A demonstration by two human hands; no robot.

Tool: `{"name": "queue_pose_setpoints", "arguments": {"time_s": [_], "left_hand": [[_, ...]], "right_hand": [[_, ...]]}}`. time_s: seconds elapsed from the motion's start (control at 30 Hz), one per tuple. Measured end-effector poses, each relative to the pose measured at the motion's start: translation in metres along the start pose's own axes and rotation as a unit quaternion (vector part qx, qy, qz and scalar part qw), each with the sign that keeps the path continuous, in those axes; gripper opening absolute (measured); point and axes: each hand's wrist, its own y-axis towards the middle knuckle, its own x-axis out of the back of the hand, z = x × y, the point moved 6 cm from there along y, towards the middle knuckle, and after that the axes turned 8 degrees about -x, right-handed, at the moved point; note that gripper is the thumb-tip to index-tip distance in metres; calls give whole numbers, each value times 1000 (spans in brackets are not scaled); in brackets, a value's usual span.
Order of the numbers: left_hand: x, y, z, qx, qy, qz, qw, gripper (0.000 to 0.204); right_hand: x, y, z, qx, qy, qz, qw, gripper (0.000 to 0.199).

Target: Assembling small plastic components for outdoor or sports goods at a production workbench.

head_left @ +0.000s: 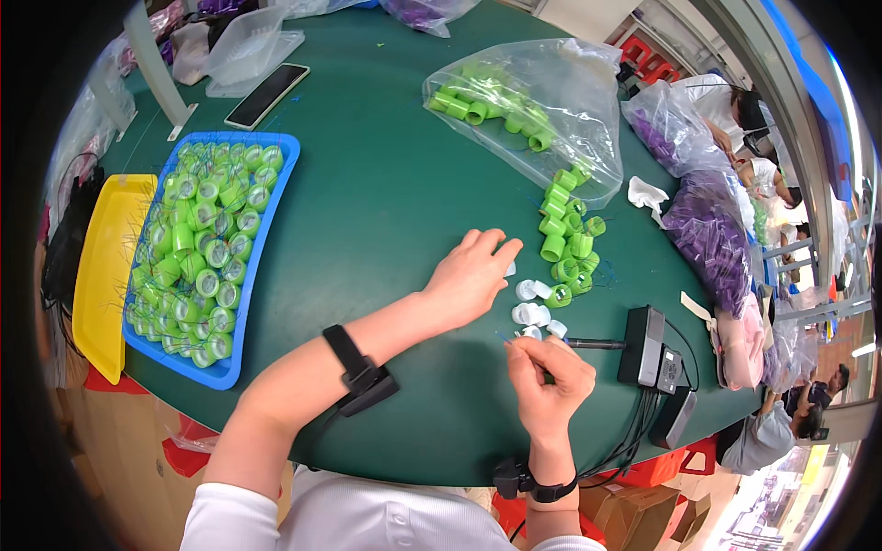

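White caps (529, 315): could scatter if left hand (470, 278) (fingers' grip unclear) bumps them. Right hand (551, 378): fingers pinched on blue wire (503, 338).

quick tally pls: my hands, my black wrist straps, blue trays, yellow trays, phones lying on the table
Hands: 2 (left hand, right hand)
Black wrist straps: 2
Blue tray: 1
Yellow tray: 1
Phone: 1
Total: 7

green cylinders (553, 248): smooth plastic | bag (581, 84): glossy plastic film | blue tray (290, 152): plastic | tabletop (367, 184): smooth, matt
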Motion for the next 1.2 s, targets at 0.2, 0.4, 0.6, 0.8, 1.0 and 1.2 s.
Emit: {"name": "queue_pose_setpoints", "arguments": {"time_s": [0.2, 0.4, 0.6, 0.8, 1.0, 1.2], "left_hand": [[-4, -6, 15, 107, -159, 80, 978, 10], [63, -44, -1, 329, -553, 33, 765, 10], [96, -94, -7, 329, -615, -7, 716, 9], [110, -113, -14, 321, -675, -7, 664, 28], [118, -113, -17, 285, -656, 9, 699, 29], [123, -107, -15, 201, -652, -51, 730, 31]], "right_hand": [[-1, 0, 1, 4, 40, 4, 999, 9], [-21, 4, 25, 68, 33, 42, 996, 13], [-55, -8, 56, 115, 16, 109, 987, 16], [-66, -14, 61, 106, 2, 115, 988, 17], [-63, -14, 67, 114, -8, 101, 988, 14], [-62, -14, 76, 163, 6, 96, 982, 18]]}}
